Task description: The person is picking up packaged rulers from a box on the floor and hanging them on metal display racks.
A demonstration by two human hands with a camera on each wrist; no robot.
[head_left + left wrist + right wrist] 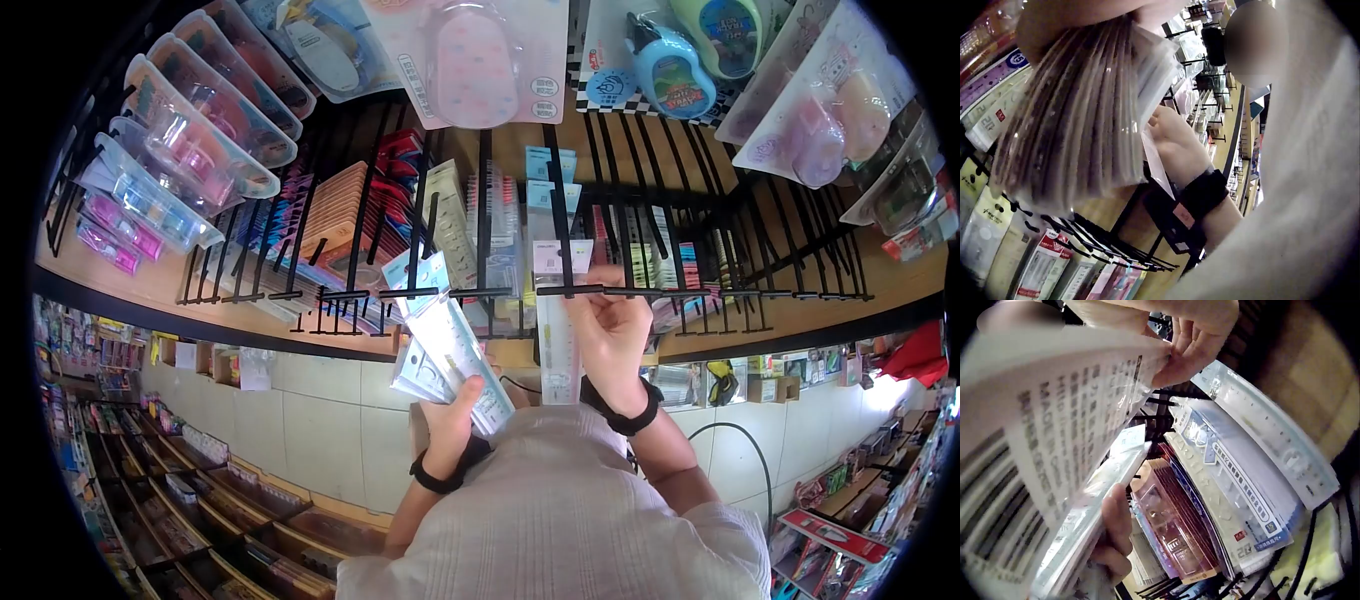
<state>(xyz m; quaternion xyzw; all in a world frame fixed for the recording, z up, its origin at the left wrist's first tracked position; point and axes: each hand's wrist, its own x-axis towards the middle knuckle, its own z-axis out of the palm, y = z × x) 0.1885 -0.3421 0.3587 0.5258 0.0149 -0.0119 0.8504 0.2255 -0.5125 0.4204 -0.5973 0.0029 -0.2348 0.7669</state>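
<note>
Right hand pinches one clear pack, long axis bodyward; left hand grips the stack left of it.

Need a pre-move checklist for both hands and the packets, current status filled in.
1. Left hand has the stack of packets secured: ok, gripped with the thumb across the front.
2. Stack squared up: not ok, packets are fanned out at the lower end.
3. Right hand has the ruler packet: ok, pinched at its edge.
4. Only one packet in the right fingers: cannot tell.
5. Ruler packet off the black hook: cannot tell, the hook crosses its header in the head view.
</note>
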